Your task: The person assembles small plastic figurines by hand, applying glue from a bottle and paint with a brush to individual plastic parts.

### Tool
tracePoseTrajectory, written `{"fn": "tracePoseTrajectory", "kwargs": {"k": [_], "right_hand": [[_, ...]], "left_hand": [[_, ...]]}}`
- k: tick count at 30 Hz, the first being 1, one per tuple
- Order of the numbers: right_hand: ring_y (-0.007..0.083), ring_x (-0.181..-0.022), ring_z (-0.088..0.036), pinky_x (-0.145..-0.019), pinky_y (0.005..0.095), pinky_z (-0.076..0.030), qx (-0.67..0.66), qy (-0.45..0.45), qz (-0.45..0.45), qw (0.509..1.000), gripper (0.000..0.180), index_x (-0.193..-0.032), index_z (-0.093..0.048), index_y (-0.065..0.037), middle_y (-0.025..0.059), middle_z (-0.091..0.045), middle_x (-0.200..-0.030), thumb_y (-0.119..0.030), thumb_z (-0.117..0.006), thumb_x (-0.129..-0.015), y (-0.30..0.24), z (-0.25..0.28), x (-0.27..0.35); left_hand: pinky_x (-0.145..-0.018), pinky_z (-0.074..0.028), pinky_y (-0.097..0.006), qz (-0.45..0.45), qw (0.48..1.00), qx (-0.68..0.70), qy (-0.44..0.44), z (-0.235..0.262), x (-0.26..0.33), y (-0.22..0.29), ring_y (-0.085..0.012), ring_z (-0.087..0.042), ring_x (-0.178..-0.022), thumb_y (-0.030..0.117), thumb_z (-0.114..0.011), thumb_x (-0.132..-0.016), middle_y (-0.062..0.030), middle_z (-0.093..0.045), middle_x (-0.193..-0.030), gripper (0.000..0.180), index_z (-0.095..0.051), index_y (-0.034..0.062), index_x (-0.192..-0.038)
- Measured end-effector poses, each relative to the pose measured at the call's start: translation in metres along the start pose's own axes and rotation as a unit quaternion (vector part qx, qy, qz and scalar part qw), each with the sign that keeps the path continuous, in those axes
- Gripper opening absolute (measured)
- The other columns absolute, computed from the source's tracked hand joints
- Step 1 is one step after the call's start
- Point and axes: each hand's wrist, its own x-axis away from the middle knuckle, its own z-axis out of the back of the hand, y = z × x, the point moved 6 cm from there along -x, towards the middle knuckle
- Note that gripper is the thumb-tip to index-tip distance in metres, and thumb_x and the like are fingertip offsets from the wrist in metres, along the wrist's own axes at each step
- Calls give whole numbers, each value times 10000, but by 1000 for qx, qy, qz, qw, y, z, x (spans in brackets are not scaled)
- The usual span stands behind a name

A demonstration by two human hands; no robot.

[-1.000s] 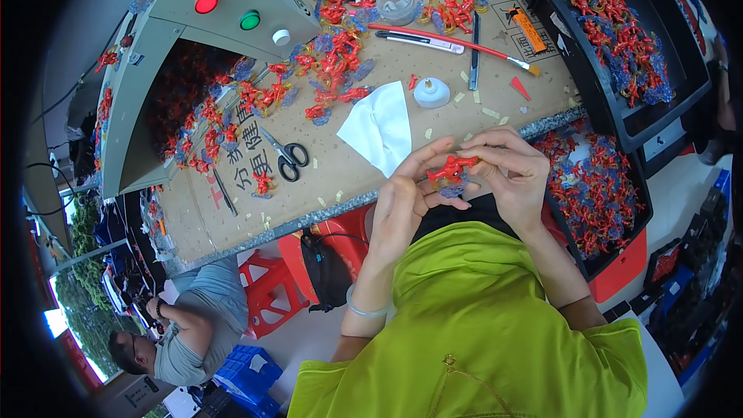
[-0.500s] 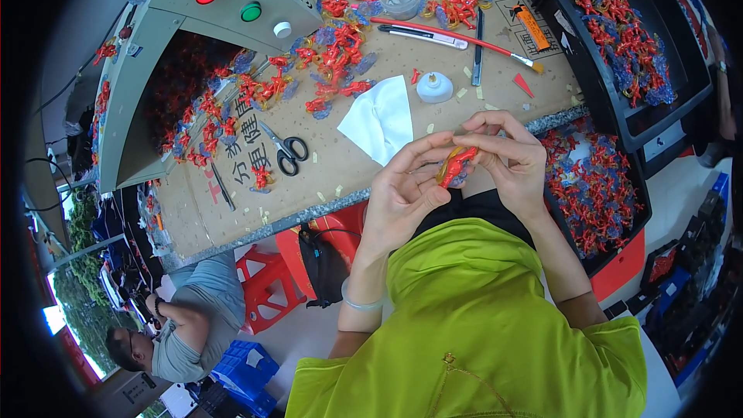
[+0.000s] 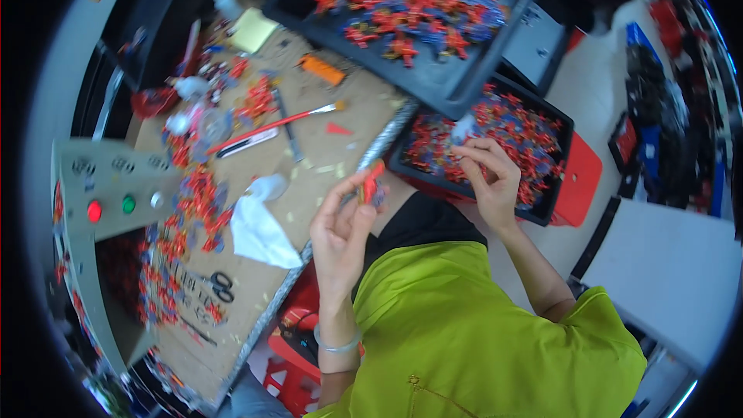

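My left hand point(image 3: 339, 220) is closed around a small red plastic figurine point(image 3: 373, 178) with translucent yellowish and bluish parts, held up above the table's edge. To the right, my right hand point(image 3: 495, 178) is over the lower black tray point(image 3: 563, 178), which is heaped with similar figurines point(image 3: 526, 125). Its fingers curl toward the thumb in a pinch, and whatever may sit between the tips is too small and blurred to make out. A whitish object point(image 3: 463, 128) lies on the heap just past those fingertips.
An upper black tray point(image 3: 472, 81) of figurines overhangs the lower one. On the cardboard-covered table lie a brush point(image 3: 271, 125), cutter point(image 3: 246, 142), scissors point(image 3: 222, 286), white cloth point(image 3: 261, 228) and white bottle point(image 3: 268, 186). A grey machine point(image 3: 108, 178) with coloured buttons stands left.
The view has swung toward the right-hand trays. My hands, together at the figurine before, are now apart: the left keeps it, while the right has let go and moved over the lower tray.
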Motion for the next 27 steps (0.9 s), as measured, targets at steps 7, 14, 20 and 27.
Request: {"fn": "tracePoseTrajectory", "kwargs": {"k": [7,14,20,27], "right_hand": [[172,-715,-610,-675,280,-480,157,150,-194,957,179,-956,-712,-47,115,-645,-906,-1,-632,-802,174,130,35],[254,-767,-647,-706,351,-508,285,217,-148,922,193,-949,-696,-30,141,-665,-914,-68,-672,-762,255,162,-23],[300,-847,-616,-740,399,-482,412,170,-50,894,160,-892,-680,-45,127,-642,-896,-115,-680,-747,260,130,-67],[306,-806,-595,-718,403,-475,445,120,56,886,102,-849,-615,-53,114,-610,-814,-86,-658,-762,253,150,-49]], "left_hand": [[-882,-522,-394,-204,969,-125,-65,-93,-97,62,-303,-553,-1131,199,-582,-920,-171,-367,-1411,478,-442,-26,-1318],[-879,-529,-401,-212,962,-169,-41,-93,-80,44,-359,-514,-1177,225,-585,-919,-201,-415,-1362,514,-409,-52,-1315],[-826,-546,-366,-128,980,-155,-1,-68,-30,11,-315,-594,-1070,165,-575,-923,-212,-502,-1267,396,-467,-57,-1232],[-785,-543,-366,-28,994,-106,-15,-59,-7,-23,-274,-625,-993,143,-565,-929,-189,-590,-1112,309,-512,-60,-1156]]}}
